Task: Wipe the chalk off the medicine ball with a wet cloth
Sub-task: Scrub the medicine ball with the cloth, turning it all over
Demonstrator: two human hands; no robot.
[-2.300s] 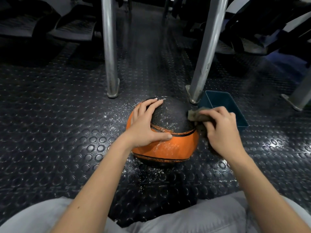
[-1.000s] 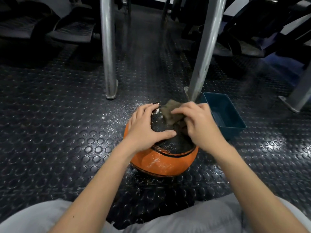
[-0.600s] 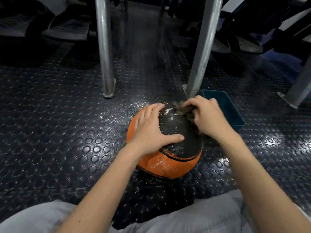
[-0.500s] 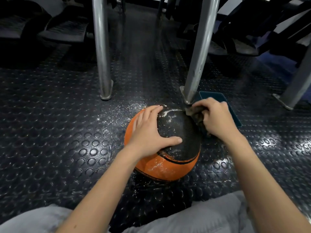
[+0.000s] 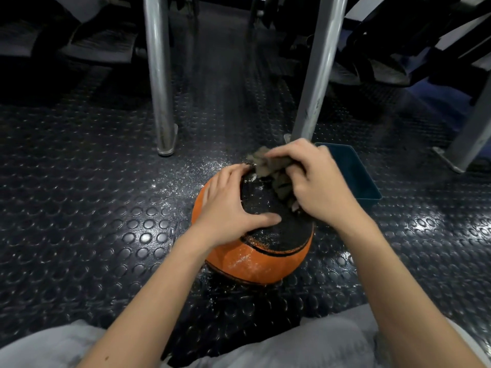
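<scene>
An orange and black medicine ball [image 5: 265, 256] rests on the studded rubber floor in front of my knees. White chalk specks show on its orange lower panel and near its far top edge. My left hand [image 5: 228, 208] lies flat on the ball's upper left side, thumb stretched across the black panel. My right hand [image 5: 316, 187] grips a bunched, dark grey-brown wet cloth [image 5: 271, 166] and presses it on the ball's top far side, close to my left fingertips.
A dark teal rectangular tub [image 5: 356, 176] sits just right of the ball, partly behind my right hand. Two metal posts [image 5: 159, 83] [image 5: 316, 75] stand behind the ball, a third leg [image 5: 473, 134] at the far right. Chalk dust is scattered on the floor [image 5: 183, 176].
My right hand has carried the cloth from the ball's far right edge back over its top toward my left fingers. My left hand has kept its hold on the ball.
</scene>
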